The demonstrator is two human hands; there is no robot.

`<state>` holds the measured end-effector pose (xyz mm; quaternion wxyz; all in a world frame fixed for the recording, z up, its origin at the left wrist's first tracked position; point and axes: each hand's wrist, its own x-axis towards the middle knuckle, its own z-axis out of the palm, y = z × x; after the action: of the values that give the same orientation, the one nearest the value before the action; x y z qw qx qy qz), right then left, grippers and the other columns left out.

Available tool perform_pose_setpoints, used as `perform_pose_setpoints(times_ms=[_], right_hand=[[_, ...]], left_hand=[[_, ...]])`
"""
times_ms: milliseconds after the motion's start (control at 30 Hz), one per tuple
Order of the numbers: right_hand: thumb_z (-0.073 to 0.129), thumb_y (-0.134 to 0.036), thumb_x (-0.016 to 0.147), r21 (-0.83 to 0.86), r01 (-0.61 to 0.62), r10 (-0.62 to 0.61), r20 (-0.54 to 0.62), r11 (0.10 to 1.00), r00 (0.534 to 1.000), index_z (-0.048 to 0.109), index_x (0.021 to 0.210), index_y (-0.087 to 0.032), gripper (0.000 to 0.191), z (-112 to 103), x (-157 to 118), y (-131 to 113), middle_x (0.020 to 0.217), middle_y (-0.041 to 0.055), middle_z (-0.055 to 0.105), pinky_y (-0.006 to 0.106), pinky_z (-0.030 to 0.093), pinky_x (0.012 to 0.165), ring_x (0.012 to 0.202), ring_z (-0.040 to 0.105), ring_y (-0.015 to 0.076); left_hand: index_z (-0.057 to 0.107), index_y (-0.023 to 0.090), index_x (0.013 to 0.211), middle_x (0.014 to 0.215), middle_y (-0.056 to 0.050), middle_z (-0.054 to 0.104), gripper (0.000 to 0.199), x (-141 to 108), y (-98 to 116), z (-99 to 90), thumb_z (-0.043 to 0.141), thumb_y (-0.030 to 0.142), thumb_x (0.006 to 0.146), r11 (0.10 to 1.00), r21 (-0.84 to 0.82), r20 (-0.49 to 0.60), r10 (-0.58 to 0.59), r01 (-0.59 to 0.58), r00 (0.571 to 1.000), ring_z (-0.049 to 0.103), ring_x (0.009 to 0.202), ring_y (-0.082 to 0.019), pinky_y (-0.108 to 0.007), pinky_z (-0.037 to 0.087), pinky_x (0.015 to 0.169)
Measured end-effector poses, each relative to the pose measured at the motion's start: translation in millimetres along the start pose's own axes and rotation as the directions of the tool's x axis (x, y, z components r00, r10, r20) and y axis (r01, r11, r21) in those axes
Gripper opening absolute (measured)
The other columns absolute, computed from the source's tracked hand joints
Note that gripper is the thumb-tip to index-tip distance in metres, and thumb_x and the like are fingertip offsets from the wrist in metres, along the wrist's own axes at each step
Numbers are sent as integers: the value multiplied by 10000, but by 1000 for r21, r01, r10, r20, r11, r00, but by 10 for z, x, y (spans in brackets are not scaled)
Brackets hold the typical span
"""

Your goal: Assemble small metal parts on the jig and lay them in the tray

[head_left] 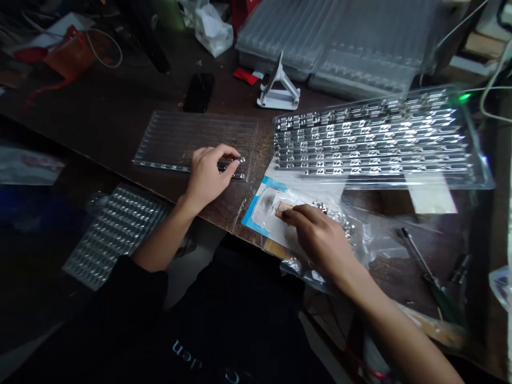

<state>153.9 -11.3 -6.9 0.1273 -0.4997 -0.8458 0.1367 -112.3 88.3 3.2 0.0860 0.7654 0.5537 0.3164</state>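
Observation:
My left hand (212, 173) is over a clear ridged plastic tray (172, 136), thumb and forefinger pinching a small metal connector (242, 159) above the tray's right end. Along that tray's near edge lies a row of shiny connectors (160, 166), partly covered by my hand. My right hand (320, 232) is closed over a white sheet with a blue border (260, 216). Its fingertips meet at a small brown piece (282, 209); whether they grip it or something smaller is hidden. Beside those fingers is a pile of small metal parts (340, 221).
A larger clear tray (480, 176) holds several rows of connectors at right. Stacked clear trays (336, 42), a white stand (279, 90) and a black phone (199, 92) are behind. A screwdriver (420, 261) lies right. Another filled tray (114, 229) sits below the table edge, left.

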Motion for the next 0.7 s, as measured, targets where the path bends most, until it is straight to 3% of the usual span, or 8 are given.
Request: perform_pose_setpoints(times_ms=[200,333,433,567,700], right_hand=[[396,-12,908,-124,12,-12,2,992,1000,681,1106,-152,374,-7,-6,-20,1055,112,704,327,485,685,889,652,253],[394,2,904,-151,52,-44,58,987,997,688,1098,-132,377,-23,16,-61,1036,125,694,341,470,685,877,636,258],[425,-20,921,-80,43,-38,69,996,997,659,1208,-158,395,-84,6,-44,1068,100,690,322,466,700,899,638,235],[525,-224,972,-82,-64,67,30,995,997,674,1185,-205,261,-251,-71,70,1094,84,685,318,448,722,910,634,224],[616,-291,928,-178,-163,188,134,971,973,695,1084,-193,201,-361,-121,149,1024,81,691,316,416,702,910,627,236]], left_hand=[[682,247,876,993,3,742,76,30,-97,26,611,269,892,995,99,177,-15,-2,984,639,975,-223,-439,349,1039],[673,247,878,1061,-7,727,89,37,-134,-3,587,255,900,987,160,205,-18,-15,979,618,1037,-237,-445,341,1031],[668,252,883,1052,-21,721,94,50,-103,-60,576,249,898,975,221,199,-21,-25,980,606,1047,-253,-449,345,1015],[678,250,927,1055,-25,714,116,84,116,-30,565,242,903,983,176,191,18,-53,982,599,1044,-249,-444,347,1011],[697,243,988,1099,-15,705,137,170,513,186,584,231,912,988,3,263,145,-151,954,583,1065,-230,-420,361,1000]])
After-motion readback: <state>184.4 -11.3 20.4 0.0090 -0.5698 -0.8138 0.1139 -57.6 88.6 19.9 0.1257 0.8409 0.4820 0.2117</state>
